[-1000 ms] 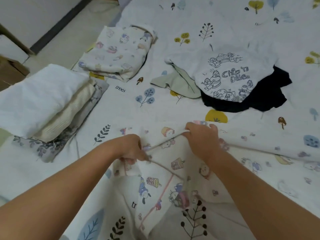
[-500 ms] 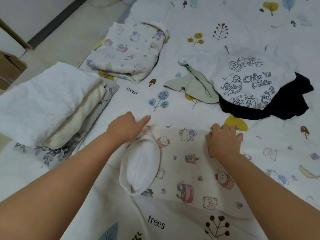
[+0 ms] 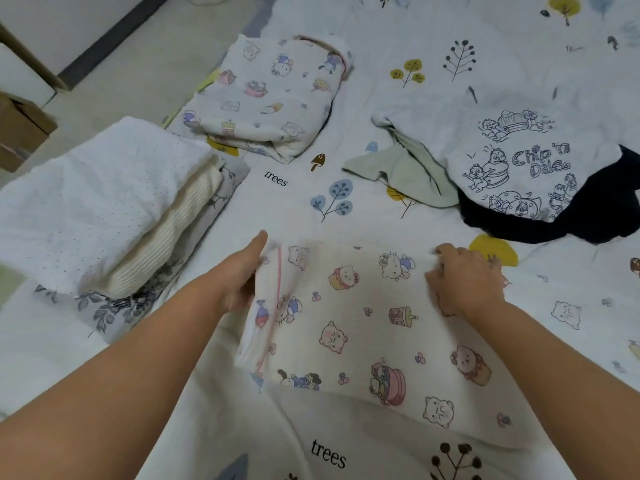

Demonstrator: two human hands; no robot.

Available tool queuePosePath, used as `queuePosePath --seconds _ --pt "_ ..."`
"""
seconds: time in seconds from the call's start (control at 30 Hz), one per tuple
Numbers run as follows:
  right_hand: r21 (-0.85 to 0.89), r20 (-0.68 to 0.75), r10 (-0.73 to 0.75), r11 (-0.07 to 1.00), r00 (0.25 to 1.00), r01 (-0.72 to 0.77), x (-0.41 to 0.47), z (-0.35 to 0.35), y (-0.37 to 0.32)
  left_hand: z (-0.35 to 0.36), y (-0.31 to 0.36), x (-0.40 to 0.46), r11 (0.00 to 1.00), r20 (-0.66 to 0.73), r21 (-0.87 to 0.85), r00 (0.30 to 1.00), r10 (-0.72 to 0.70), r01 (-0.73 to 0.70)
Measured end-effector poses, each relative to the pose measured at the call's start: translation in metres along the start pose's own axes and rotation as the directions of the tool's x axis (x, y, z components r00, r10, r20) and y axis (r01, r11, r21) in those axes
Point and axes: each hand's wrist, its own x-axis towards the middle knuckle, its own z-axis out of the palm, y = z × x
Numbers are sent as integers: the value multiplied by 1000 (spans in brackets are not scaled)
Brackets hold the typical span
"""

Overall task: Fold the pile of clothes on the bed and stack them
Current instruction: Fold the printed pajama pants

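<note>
a: folding the cartoon-print garment (image 3: pixel 367 327) looks like the step in hand. it lies on the bed sheet (image 3: pixel 346 455) right in front of the person, mostly flat, with its left edge doubled up into a thick layered border.

b: and the hands?

a: the left hand (image 3: pixel 242 278) is at that left border. its fingers reach forward alongside the cloth and its palm side seems tucked against or under the layers; i cannot tell whether it truly grasps the fabric or only props it. the right hand (image 3: pixel 465 275) sits on the far right corner with fingers curled down into the cloth, pinching or pinning it there.

b: so the garment is between the two hands?

a: yes, it spans from one hand to the other and runs on toward the viewer, with the right part still spread wide past the right wrist.

b: what does the next move call for?

a: my judgement: bringing one side across the other to narrow it, with edges kept aligned, then halving it. soft cloth slumps, so the corner needs a steady hold.

b: how far along is the task?

a: partway, i'd say. a folded stack (image 3: pixel 104 202) rests at the left, a folded matching-print piece (image 3: pixel 270 98) beyond it, and an unfolded heap waits at the right: a chip 'n dale shirt (image 3: pixel 512 161), a pale green piece (image 3: pixel 401 174), a dark garment (image 3: pixel 595 209).
</note>
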Motion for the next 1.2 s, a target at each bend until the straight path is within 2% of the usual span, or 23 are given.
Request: queuePosePath --seconds 0.1,0.17,0.27,0.33,0.4,0.43,0.53,0.57,0.6,0.67,0.7,0.73,0.8,0.87,0.93,1.03,1.1,1.13,1.17,1.2 --pt "-11 53 4 1000 999 -4 4 1 2 -5 -4 10 993 102 95 993 55 -65" --pt "-6 60 20 1000 998 -20 5 0 3 0 -4 10 982 176 176 984 40 -72" --pt "5 61 31 999 998 -32 6 -2 2 1 -3 6 991 348 121 938 7 -52" --pt "10 65 29 1000 997 -30 6 -4 2 -3 -3 0 987 387 144 922 10 -71" --pt "49 65 28 998 997 -31 6 -10 1 -9 0 -5 966 329 234 944 28 -111" --pt "72 51 34 997 998 -38 6 -13 0 -11 3 -8 966 272 224 960 68 -132" --pt "97 -118 88 992 989 -76 9 -14 -5 -26 6 -2 980 7 42 981 193 -193" --pt "102 -178 117 990 977 -100 10 -12 -8 -32 6 5 971 -135 69 962 236 -229" --pt "118 -208 152 985 966 -129 10 -8 -11 -33 5 10 957 -264 165 924 276 -238" --pt "149 -210 186 976 960 -157 8 -1 -19 -31 3 18 925 -412 333 854 317 -183" --pt "150 -212 175 978 962 -145 6 3 -22 -28 3 17 923 -421 365 862 282 -123" --pt "146 -218 156 981 963 -126 4 6 -25 -25 4 14 924 -381 377 900 211 -57" --pt "134 -218 132 985 967 -104 0 12 -28 -23 5 7 903 -195 427 980 44 44" --pt "134 -206 127 986 970 -100 -4 18 -28 -21 1 4 902 13 433 1000 -10 4" --pt "142 -217 131 985 967 -102 -6 22 -27 -18 -6 6 940 71 328 995 73 -93" --pt "139 -217 140 984 966 -111 -8 21 -26 -12 -10 7 945 25 209 968 251 -250" --pt "136 -201 146 983 969 -120 -7 22 -25 -9 -9 9 901 -88 280 926 367 -330" --pt "122 -181 158 983 971 -137 -6 22 -23 -8 -8 10 865 -203 384 885 419 -322" --pt "111 -153 179 980 972 -163 -6 22 -20 -5 -8 12 815 -340 513 808 482 -270" --pt "110 -129 205 975 970 -192 -6 22 -18 -1 -8 12 748 -448 630 689 569 -208"
